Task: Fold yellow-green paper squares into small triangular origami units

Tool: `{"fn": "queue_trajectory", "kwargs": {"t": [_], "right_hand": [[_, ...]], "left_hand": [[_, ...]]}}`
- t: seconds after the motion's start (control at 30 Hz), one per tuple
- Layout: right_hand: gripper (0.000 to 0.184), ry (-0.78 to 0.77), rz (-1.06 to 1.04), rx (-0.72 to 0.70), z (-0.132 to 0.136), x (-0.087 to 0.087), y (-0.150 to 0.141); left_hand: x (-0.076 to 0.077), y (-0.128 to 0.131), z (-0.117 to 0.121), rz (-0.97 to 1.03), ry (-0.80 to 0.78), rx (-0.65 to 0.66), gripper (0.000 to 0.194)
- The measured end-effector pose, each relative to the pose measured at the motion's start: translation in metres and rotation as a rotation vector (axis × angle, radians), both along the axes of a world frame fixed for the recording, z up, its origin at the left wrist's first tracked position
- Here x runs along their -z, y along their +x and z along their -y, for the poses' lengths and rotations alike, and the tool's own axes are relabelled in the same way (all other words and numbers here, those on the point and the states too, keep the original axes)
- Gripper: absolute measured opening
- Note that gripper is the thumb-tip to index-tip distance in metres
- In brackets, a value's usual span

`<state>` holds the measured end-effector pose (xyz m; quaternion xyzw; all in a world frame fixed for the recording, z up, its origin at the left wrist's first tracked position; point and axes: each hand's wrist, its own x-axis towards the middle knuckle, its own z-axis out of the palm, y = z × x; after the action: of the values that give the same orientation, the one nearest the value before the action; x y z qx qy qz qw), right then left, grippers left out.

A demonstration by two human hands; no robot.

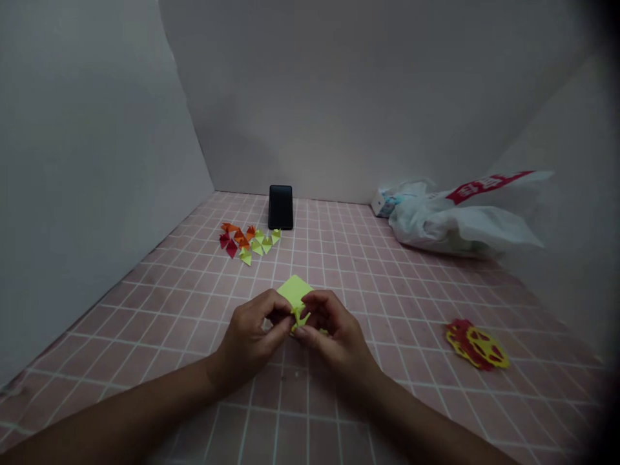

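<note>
Between my two hands is a small folded piece of yellow-green paper (299, 317) with narrow pointed ends. My left hand (254, 328) pinches its left side between thumb and fingers. From the right, my right hand (334, 329) pinches the same piece, its thumb low and its fingers curled above. Just behind the fingertips lies a flat yellow-green paper square (294, 289), one corner pointing away from me. My fingers hide part of the folded piece and the near part of the square.
Several small folded papers (245, 242) in red, orange and yellow-green lie at the back left. A black phone-like slab (281, 207) is behind them. Red and yellow paper cutouts (477, 344) lie at right, with a white plastic bag (450, 223) beyond. Pale walls (310, 97) enclose the pink gridded surface (387, 290).
</note>
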<state>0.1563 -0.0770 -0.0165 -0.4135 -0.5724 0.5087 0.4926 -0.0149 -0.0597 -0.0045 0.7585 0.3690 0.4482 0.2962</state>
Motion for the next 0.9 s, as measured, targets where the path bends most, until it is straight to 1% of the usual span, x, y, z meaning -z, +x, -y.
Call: {"fn": "queue_trajectory", "kwargs": {"t": [0.07,0.13,0.23,0.37,0.6,0.73,0.9], "right_hand": [[0.027,0.071,0.098,0.027,0.0017,-0.0021,0.0001],[0.023,0.125,0.146,0.037,0.0032,-0.0037,0.0004],[0.021,0.182,0.200,0.043,0.0046,-0.0045,0.0012],[0.019,0.218,0.238,0.049,0.0059,-0.0047,0.0020],[0.022,0.248,0.255,0.050,0.0066,-0.0065,0.0021],[0.017,0.277,0.266,0.043,0.0060,-0.0076,0.0018],[0.019,0.245,0.233,0.036,0.0061,-0.0067,0.0020]], "left_hand": [[-0.0002,0.0001,0.0002,-0.035,0.156,0.006,0.013],[0.0002,0.0004,0.0004,-0.056,0.270,-0.002,0.016],[0.0009,0.0003,0.0015,-0.103,0.354,-0.025,0.019],[0.0003,-0.0007,0.0035,-0.160,0.381,-0.027,0.021],[-0.0019,-0.0014,0.0051,-0.171,0.386,0.004,0.021],[0.0005,-0.0019,0.0052,-0.174,0.389,-0.003,0.020],[0.0008,-0.0025,0.0044,-0.161,0.380,0.011,0.019]]}}
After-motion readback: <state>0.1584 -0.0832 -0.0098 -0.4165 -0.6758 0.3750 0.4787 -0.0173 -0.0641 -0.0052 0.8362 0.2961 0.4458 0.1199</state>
